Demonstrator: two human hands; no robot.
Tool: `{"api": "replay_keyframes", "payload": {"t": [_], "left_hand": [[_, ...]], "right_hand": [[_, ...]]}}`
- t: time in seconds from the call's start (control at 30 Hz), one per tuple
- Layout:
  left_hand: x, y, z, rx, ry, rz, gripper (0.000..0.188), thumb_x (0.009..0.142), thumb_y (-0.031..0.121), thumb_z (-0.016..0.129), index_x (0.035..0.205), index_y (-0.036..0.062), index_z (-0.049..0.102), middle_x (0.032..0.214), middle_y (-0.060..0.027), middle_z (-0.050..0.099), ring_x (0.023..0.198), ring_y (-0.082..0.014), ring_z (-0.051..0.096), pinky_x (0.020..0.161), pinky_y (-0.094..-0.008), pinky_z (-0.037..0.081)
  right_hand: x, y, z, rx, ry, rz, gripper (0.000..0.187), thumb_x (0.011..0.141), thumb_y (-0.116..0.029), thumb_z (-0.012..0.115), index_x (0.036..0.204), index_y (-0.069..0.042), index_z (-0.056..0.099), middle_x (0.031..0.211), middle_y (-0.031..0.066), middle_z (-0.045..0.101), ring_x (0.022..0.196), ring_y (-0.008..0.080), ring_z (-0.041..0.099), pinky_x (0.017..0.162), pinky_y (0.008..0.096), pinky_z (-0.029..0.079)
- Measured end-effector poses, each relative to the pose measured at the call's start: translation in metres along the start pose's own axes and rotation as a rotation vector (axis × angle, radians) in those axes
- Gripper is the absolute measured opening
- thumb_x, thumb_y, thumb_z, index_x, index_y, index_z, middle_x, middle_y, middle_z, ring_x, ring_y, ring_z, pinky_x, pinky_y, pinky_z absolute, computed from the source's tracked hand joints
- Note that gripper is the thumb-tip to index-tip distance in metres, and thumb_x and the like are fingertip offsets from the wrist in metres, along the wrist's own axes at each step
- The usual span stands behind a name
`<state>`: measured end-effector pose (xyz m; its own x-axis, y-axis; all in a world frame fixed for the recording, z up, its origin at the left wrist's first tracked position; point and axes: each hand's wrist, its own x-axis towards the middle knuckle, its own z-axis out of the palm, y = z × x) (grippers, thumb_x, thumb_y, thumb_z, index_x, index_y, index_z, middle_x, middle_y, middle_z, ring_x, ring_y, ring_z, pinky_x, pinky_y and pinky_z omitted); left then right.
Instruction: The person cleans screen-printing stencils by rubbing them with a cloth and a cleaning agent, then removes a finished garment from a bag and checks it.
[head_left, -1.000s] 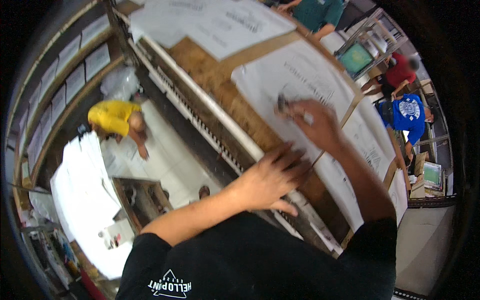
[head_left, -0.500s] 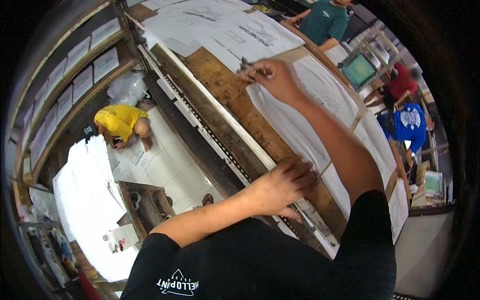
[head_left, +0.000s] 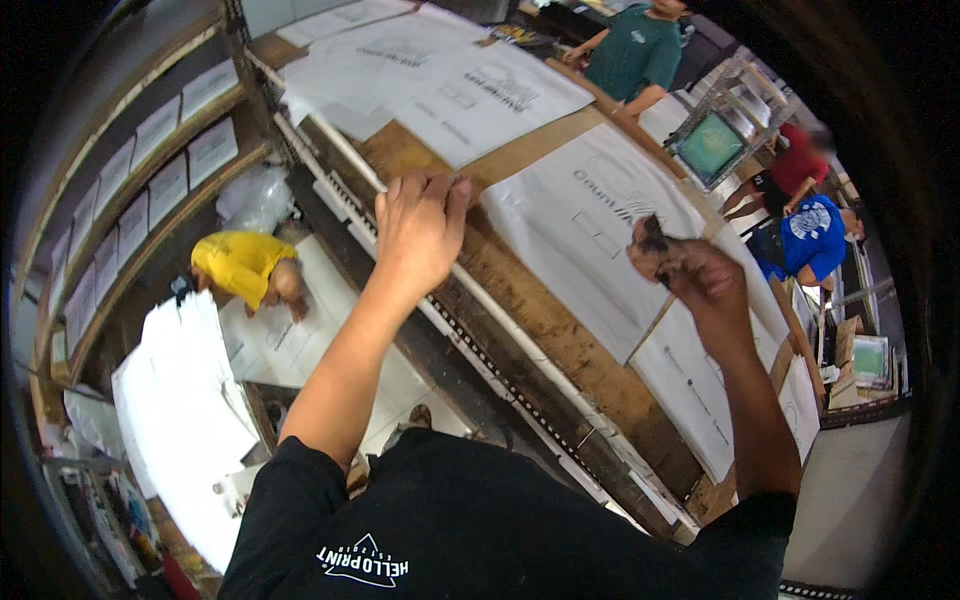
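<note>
A large white printed sheet point(head_left: 590, 240) lies flat on the brown wooden table point(head_left: 510, 265), black graphics on its upper face. Over its right part is my right hand point(head_left: 695, 275), palm partly turned up and fingers curled; dark stains cover the fingers. Something small and dark seems to be at its fingertips, but I cannot make it out. My left hand point(head_left: 422, 228) is at the table's near edge, by the white rail point(head_left: 540, 352), fingers stretched out and nothing visible in them. Another white printed sheet point(head_left: 690, 385) lies nearer to me.
More printed sheets point(head_left: 450, 85) cover the table's far end. Left are a rack point(head_left: 150, 190) with sheets, a white stack point(head_left: 180, 390) and a crouching person in yellow point(head_left: 245, 262). Across the table stand a person in green point(head_left: 635, 50), others in red and blue, and framed screens point(head_left: 712, 145).
My right hand has moved right and nearer, from the sheet's far left corner to above its right part. My left hand has moved forward along the table edge. The sheet now lies flatter.
</note>
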<state>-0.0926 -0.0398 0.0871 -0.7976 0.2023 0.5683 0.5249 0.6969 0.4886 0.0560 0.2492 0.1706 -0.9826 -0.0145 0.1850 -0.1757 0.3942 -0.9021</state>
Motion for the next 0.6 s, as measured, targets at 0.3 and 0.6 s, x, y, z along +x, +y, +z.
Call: {"api": "replay_keyframes", "payload": {"t": [0.3, 0.6], "left_hand": [[0.055, -0.012, 0.058, -0.333, -0.394, -0.005, 0.039, 0.099, 0.036, 0.057, 0.093, -0.0011, 0.067, 0.083, -0.0240, 0.069, 0.079, -0.0459, 0.065, 0.071, -0.0484, 0.051], [0.025, 0.000, 0.035, 0.150, 0.010, 0.081, 0.029, 0.092, 0.025, 0.067, 0.104, -0.0003, 0.070, 0.094, -0.0225, 0.069, 0.090, -0.0411, 0.066, 0.080, -0.0477, 0.051]], "right_hand": [[-0.060, -0.004, -0.028, 0.000, 0.180, 0.083, 0.027, 0.094, 0.004, 0.061, 0.121, 0.003, 0.063, 0.111, 0.0085, 0.071, 0.107, 0.0176, 0.066, 0.100, 0.0362, 0.049], [-0.080, 0.026, -0.048, -0.278, 0.187, 0.101, 0.038, 0.088, 0.014, 0.057, 0.124, 0.004, 0.063, 0.118, 0.0100, 0.068, 0.110, 0.0168, 0.066, 0.098, 0.0328, 0.051]]}}
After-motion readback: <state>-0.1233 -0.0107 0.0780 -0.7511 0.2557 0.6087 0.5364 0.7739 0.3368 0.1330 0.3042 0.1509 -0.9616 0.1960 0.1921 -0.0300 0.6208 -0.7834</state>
